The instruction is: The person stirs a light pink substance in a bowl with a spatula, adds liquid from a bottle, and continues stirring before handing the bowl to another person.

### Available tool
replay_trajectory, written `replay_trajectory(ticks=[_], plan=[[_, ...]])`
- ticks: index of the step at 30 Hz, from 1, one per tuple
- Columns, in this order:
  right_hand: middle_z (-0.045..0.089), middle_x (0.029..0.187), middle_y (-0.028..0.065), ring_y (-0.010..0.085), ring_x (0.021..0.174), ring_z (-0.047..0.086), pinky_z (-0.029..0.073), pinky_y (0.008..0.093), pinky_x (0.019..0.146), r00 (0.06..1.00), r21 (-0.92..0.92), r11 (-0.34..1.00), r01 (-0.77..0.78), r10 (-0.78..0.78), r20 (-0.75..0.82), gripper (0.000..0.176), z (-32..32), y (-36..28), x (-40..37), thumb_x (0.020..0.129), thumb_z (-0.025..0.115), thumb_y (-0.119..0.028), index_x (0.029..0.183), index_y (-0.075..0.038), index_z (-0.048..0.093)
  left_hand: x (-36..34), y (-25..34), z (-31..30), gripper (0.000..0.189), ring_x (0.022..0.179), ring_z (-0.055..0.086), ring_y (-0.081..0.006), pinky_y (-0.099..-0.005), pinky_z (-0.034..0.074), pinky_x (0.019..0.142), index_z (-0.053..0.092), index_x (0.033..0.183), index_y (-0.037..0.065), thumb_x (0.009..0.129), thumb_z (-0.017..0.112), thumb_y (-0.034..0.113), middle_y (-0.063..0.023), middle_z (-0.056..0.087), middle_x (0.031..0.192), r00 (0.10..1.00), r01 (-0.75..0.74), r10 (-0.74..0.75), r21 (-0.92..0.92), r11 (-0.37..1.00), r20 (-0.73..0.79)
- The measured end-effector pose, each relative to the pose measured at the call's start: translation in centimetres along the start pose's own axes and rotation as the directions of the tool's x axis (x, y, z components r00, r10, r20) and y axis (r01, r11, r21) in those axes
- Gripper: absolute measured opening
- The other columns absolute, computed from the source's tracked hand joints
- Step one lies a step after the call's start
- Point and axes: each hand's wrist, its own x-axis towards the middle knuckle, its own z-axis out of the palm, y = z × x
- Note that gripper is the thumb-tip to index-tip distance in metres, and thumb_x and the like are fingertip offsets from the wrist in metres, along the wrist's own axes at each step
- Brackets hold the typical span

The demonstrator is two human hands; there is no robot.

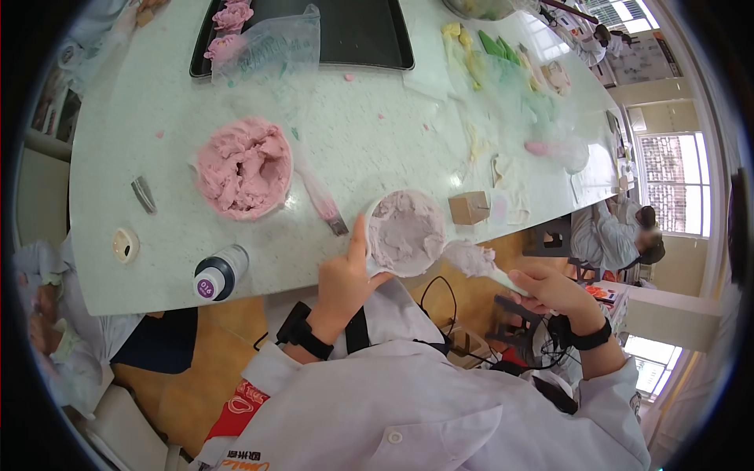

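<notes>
nearest, the left hand [344, 284], in a white coat sleeve with a black wristband, is closed around the side of a small white bowl of pale mauve cream [408, 232], thumb raised along its rim. the bowl is at the near edge of the speckled white surface [377, 141], tilted toward the person. just beside it on the right, the right hand [551, 290] pinches the handle of a white spatula [479, 261], fingers curled tight; its blade is loaded with the same mauve cream and is just off the bowl's rim.

left of the bowl, a dark bottle with a purple cap [219, 275] lies on its side near the edge, with a small round white lid [124, 245] and a metal piping nozzle [143, 194] beyond. further in are a larger bowl of pink cream [243, 169], a pink-smeared palette knife [322, 201] and a small brown cardboard box [469, 208].

at the far side, a black baking tray [361, 35] holds pink cream flowers [228, 20], a clear piping bag [275, 49] draped over it.
</notes>
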Motion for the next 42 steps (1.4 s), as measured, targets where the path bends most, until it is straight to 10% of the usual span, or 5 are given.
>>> replay_trajectory(ticks=[4, 6, 13, 33, 42], plan=[[0.044, 0.052, 0.0024, 0.0111, 0.043, 0.045, 0.036, 0.0281, 0.040, 0.862, -0.533, 0.798, 0.283, -0.455, -0.223, 0.019, 2.2, -0.3, 2.3, 0.093, 0.053, -0.023, 0.088, -0.006, 0.060, 0.1, 0.0, 0.1, 0.107, 0.049, 0.057, -0.0260, -0.0319, 0.044, 0.045, 0.030, 0.139, -0.004, 0.054, 0.085, 0.029, -0.0121, 0.060, 0.064, 1.000, -0.007, 0.007, 0.019, 1.000, 0.014], [0.059, 0.069, 0.0051, 0.0199, 0.051, 0.055, 0.043, 0.0330, 0.045, 0.423, -0.904, 0.271, 0.330, -0.899, -0.115, 0.030, 4.7, -1.1, 4.5, 0.086, 0.059, -0.011, 0.116, -0.013, 0.061, 0.0, 0.0, 0.1, 0.107, 0.048, 0.058, -0.0260, -0.0320, 0.044, 0.045, 0.030, 0.139, -0.004, 0.054, 0.086, 0.029, -0.0120, 0.060, 0.063, 1.000, -0.012, 0.012, 0.021, 1.000, 0.010], [0.056, 0.069, 0.0050, 0.0235, 0.058, 0.058, 0.047, 0.0356, 0.047, 0.639, -0.970, 0.236, 0.054, -0.754, -0.148, 0.050, 5.7, -0.4, 4.1, 0.078, 0.057, -0.005, 0.125, -0.023, 0.057, 0.2, 0.0, 0.1, 0.106, 0.054, 0.061, -0.0264, -0.0318, 0.046, 0.048, 0.031, 0.138, -0.004, 0.053, 0.086, 0.026, -0.0141, 0.064, 0.071, 1.000, 0.001, -0.001, 0.010, 1.000, 0.000], [0.055, 0.076, 0.0063, 0.0236, 0.058, 0.058, 0.047, 0.0348, 0.051, 0.477, -0.996, 0.092, -0.011, -0.875, -0.086, 0.044, 3.7, -2.4, 0.0, 0.075, 0.059, -0.007, 0.120, -0.008, 0.057, 0.4, 0.1, 0.0, 0.105, 0.048, 0.057, -0.0258, -0.0316, 0.045, 0.047, 0.033, 0.137, -0.006, 0.052, 0.086, 0.026, -0.0119, 0.057, 0.060, 1.000, -0.007, 0.007, -0.014, 1.000, 0.017], [0.056, 0.070, 0.0067, 0.0197, 0.051, 0.060, 0.048, 0.0351, 0.043, 0.793, -0.993, 0.019, -0.117, -0.600, -0.105, 0.047, 9.5, -2.3, 0.8, 0.080, 0.055, -0.011, 0.126, -0.001, 0.049, 0.9, 2.2, -0.6, 0.103, 0.056, 0.061, -0.0296, -0.0328, 0.047, 0.051, 0.035, 0.135, -0.007, 0.053, 0.086, 0.026, -0.0173, 0.063, 0.073, 0.991, 0.068, -0.082, 0.129, 0.989, 0.109]])
